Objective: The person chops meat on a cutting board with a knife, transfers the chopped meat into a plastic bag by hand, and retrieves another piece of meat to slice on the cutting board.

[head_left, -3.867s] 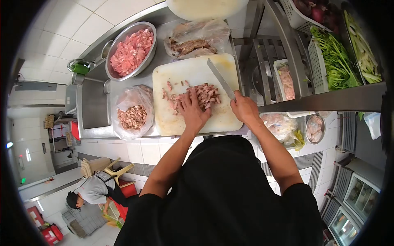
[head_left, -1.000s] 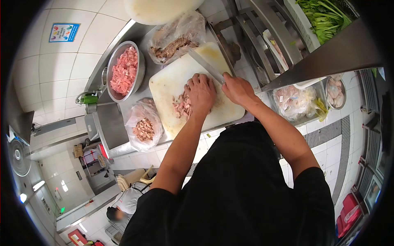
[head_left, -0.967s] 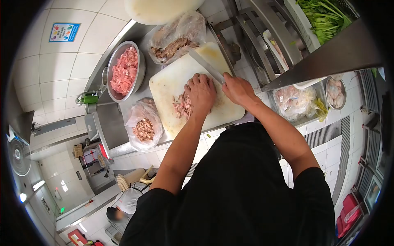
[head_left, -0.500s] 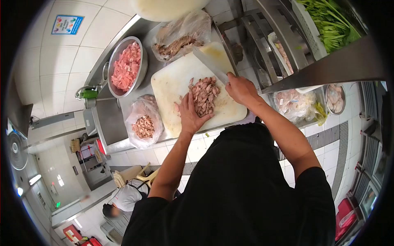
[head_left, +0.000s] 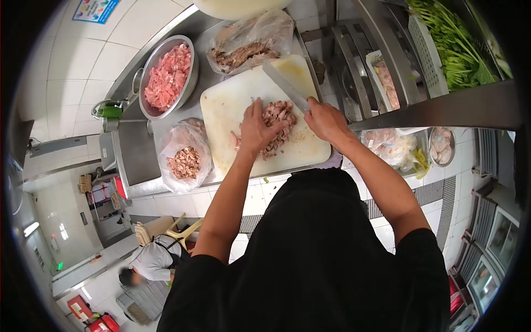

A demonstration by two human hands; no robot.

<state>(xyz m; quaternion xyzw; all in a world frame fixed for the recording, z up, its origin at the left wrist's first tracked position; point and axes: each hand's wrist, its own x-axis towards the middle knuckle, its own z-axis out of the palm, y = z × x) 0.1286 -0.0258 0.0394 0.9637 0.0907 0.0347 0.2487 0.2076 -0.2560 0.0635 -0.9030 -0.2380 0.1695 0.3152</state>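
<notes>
My right hand (head_left: 326, 120) is closed round the handle of a large knife (head_left: 285, 84). The blade points up and left across the white cutting board (head_left: 221, 113). A pile of chopped meat (head_left: 283, 113) lies in the middle of the board. My left hand (head_left: 259, 131) rests against the pile's left side, fingers apart and thumb reaching over the meat. Left of the board, a plastic bag (head_left: 193, 145) is folded open around more chopped meat (head_left: 184, 162). Behind it, another clear bag (head_left: 271, 33) holds a long brown piece of meat (head_left: 243, 55).
A steel bowl of raw pink meat (head_left: 191, 77) stands at the back left, near a sink (head_left: 141, 157). On the right is a metal rack (head_left: 442, 108) with a crate of green vegetables (head_left: 453, 50). Bagged food (head_left: 390, 145) sits lower right. Another person (head_left: 157, 260) is at lower left.
My left hand has shifted slightly up the pile, with its thumb now over the meat. The knife stays in my right hand, its blade tilted a little steeper. The view has shifted slightly.
</notes>
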